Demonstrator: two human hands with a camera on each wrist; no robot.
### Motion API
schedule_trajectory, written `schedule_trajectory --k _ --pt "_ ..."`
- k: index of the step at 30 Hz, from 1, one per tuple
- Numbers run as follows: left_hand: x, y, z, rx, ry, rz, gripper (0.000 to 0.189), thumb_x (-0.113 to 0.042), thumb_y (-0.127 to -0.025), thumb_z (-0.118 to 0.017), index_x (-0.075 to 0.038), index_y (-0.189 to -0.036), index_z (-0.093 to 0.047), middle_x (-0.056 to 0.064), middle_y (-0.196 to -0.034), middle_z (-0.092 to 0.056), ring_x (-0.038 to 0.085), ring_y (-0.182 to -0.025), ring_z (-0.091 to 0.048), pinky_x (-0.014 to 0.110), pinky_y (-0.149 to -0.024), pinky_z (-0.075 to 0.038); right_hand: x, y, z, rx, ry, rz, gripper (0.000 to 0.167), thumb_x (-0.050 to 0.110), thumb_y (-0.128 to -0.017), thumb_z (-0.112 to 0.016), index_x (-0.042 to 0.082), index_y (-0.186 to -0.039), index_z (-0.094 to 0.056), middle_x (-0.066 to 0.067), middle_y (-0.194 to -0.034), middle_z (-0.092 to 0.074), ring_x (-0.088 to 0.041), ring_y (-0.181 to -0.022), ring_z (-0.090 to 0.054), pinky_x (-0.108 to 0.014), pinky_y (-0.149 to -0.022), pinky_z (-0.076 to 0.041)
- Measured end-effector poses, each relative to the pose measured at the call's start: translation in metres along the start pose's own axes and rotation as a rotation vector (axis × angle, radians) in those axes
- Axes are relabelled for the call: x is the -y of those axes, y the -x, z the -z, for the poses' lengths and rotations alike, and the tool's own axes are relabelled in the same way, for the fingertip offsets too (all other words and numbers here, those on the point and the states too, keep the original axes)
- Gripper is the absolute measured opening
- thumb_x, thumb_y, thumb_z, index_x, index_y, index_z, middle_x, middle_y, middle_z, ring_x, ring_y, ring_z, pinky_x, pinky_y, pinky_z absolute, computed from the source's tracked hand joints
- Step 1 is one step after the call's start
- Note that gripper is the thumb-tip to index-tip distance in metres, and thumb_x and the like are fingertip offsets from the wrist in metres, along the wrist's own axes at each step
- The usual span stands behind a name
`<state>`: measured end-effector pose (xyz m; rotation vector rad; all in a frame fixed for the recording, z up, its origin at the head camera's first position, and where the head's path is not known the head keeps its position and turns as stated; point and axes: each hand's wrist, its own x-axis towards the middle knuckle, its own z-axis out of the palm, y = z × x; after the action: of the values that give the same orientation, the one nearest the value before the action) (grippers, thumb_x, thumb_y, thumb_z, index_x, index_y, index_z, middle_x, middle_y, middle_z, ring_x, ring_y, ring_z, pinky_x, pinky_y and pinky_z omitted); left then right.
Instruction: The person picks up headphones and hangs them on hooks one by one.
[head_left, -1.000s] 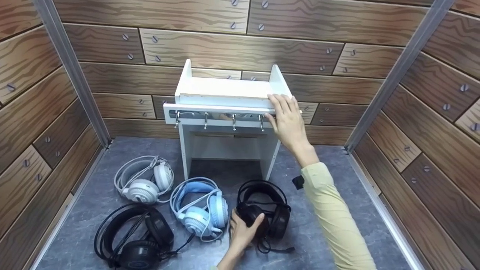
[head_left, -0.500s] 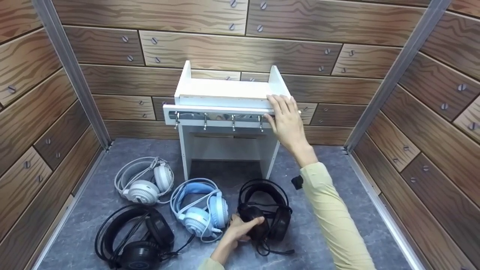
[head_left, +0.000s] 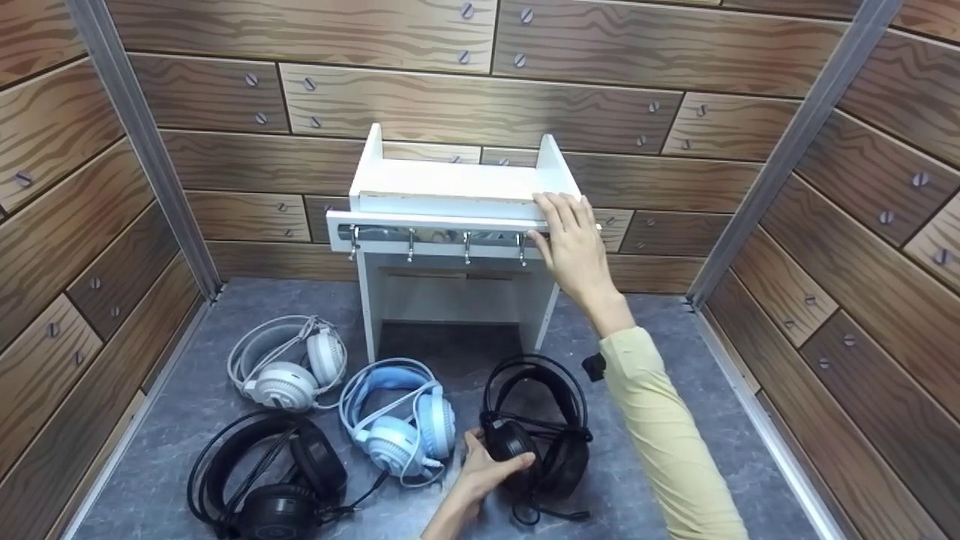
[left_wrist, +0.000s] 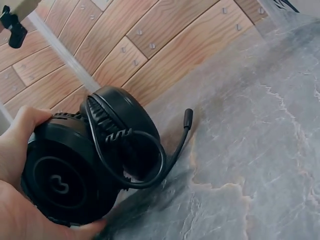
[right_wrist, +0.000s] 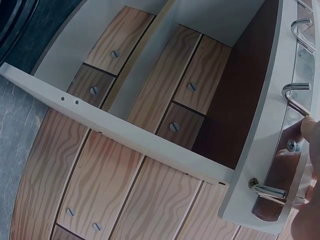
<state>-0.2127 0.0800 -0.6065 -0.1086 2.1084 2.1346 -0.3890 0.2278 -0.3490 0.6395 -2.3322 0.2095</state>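
Observation:
In the head view my left hand (head_left: 480,476) grips the left ear cup of a black headset (head_left: 568,461), its thumb across the cup. The left wrist view shows the fingers and thumb round the cup, and the headset's boom microphone (left_wrist: 187,119) sticking out. Whether the headset touches the floor cannot be made out. My right hand (head_left: 574,251) rests on the right end of a white shelf unit (head_left: 457,180), fingers extended over its top edge and thumb at the front rail. Several metal hooks (right_wrist: 296,95) line that rail, with nothing hanging on them.
A light blue headset (head_left: 394,442) lies just left of my left hand. Further left are a white headset (head_left: 283,386) and another black headset (head_left: 277,510). Wood-patterned walls (head_left: 420,97) enclose the grey floor (head_left: 645,480). A small black object (head_left: 594,367) shows beside the right sleeve.
The black headset in my left hand has shifted slightly right and turned a little. The left hand changed its hold on the cup. My right hand has stayed on the shelf unit.

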Motion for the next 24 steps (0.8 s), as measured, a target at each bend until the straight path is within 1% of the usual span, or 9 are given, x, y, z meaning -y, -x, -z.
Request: schedule_trajectory --k 1,5,7,9,10,13,16,20,24 --pt "0.001 0.001 -0.001 0.006 0.005 0.001 0.1 -0.027 -0.075 -0.088 0.009 -0.14 -0.021 0.034 -0.14 -0.04 0.044 -0.131 -0.043 0.052 -0.109 -0.04 0.0 0.0 0.0 -0.002 0.0 0.0 0.053 0.036 -0.107 -0.046 0.007 -0.151 -0.041 -0.013 -0.146 -0.047 -0.033 -0.141 -0.037 -0.046 -0.126 -0.01" --pt "0.003 0.003 -0.003 0.014 0.015 0.003 0.105 -0.026 -0.076 -0.087 0.008 -0.145 -0.016 0.034 -0.144 -0.041 0.042 -0.131 -0.045 0.05 -0.105 -0.046 -0.001 0.0 0.0 -0.006 0.004 0.002 0.053 0.035 -0.107 -0.047 0.007 -0.151 -0.041 -0.013 -0.146 -0.048 -0.034 -0.14 -0.037 -0.047 -0.126 -0.011" --pt "0.005 0.004 -0.003 0.01 0.039 -0.001 0.104 -0.026 -0.075 -0.087 0.005 -0.146 -0.017 0.033 -0.143 -0.044 0.041 -0.129 -0.048 0.047 -0.099 -0.051 -0.001 0.0 -0.001 -0.007 0.004 0.002 0.052 0.035 -0.107 -0.047 0.007 -0.151 -0.041 -0.013 -0.146 -0.048 -0.034 -0.14 -0.037 -0.047 -0.126 -0.011" --pt "0.007 0.006 -0.002 -0.002 0.066 -0.014 0.104 -0.024 -0.075 -0.088 0.003 -0.146 -0.018 0.032 -0.142 -0.046 0.039 -0.126 -0.051 0.046 -0.09 -0.055 -0.001 0.0 -0.001 -0.008 0.001 0.003 0.052 0.035 -0.107 -0.047 0.007 -0.151 -0.041 -0.013 -0.146 -0.048 -0.034 -0.14 -0.037 -0.047 -0.126 -0.01" --pt "0.009 0.007 -0.002 -0.015 0.076 -0.028 0.103 -0.022 -0.074 -0.088 0.002 -0.146 -0.018 0.032 -0.141 -0.048 0.039 -0.125 -0.051 0.044 -0.09 -0.055 0.0 0.0 -0.001 -0.009 0.0 0.004 0.052 0.035 -0.107 -0.047 0.007 -0.151 -0.041 -0.013 -0.146 -0.048 -0.034 -0.14 -0.037 -0.047 -0.126 -0.011" --pt "0.011 0.009 0.0 -0.057 0.105 -0.089 0.102 -0.016 -0.072 -0.089 0.001 -0.146 -0.02 0.031 -0.142 -0.047 0.04 -0.128 -0.05 0.047 -0.097 -0.051 0.0 0.0 -0.002 -0.01 -0.002 0.004 0.052 0.035 -0.107 -0.046 0.007 -0.151 -0.041 -0.013 -0.146 -0.048 -0.034 -0.14 -0.037 -0.047 -0.126 -0.011" --pt "0.009 0.011 0.004 -0.1 0.113 -0.16 0.103 -0.012 -0.07 -0.089 0.003 -0.146 -0.022 0.032 -0.147 -0.042 0.042 -0.136 -0.044 0.051 -0.113 -0.037 -0.001 0.0 -0.002 -0.011 0.002 0.002 0.052 0.035 -0.107 -0.047 0.007 -0.151 -0.041 -0.014 -0.146 -0.048 -0.034 -0.14 -0.037 -0.047 -0.126 -0.011" --pt "0.004 0.013 0.01 -0.133 0.105 -0.229 0.106 -0.011 -0.069 -0.09 0.006 -0.147 -0.02 0.035 -0.151 -0.034 0.046 -0.141 -0.037 0.056 -0.117 -0.03 -0.002 0.001 -0.002 -0.014 0.005 0.002 0.051 0.035 -0.107 -0.047 0.008 -0.15 -0.041 -0.013 -0.145 -0.048 -0.034 -0.139 -0.037 -0.048 -0.126 -0.012" --pt "-0.004 0.016 0.015 -0.168 0.091 -0.293 0.107 -0.01 -0.068 -0.09 0.008 -0.147 -0.02 0.037 -0.15 -0.033 0.049 -0.143 -0.032 0.058 -0.118 -0.026 -0.002 0.001 -0.003 -0.017 0.006 0.008 0.052 0.035 -0.107 -0.047 0.008 -0.151 -0.041 -0.013 -0.146 -0.048 -0.034 -0.139 -0.037 -0.048 -0.125 -0.013"
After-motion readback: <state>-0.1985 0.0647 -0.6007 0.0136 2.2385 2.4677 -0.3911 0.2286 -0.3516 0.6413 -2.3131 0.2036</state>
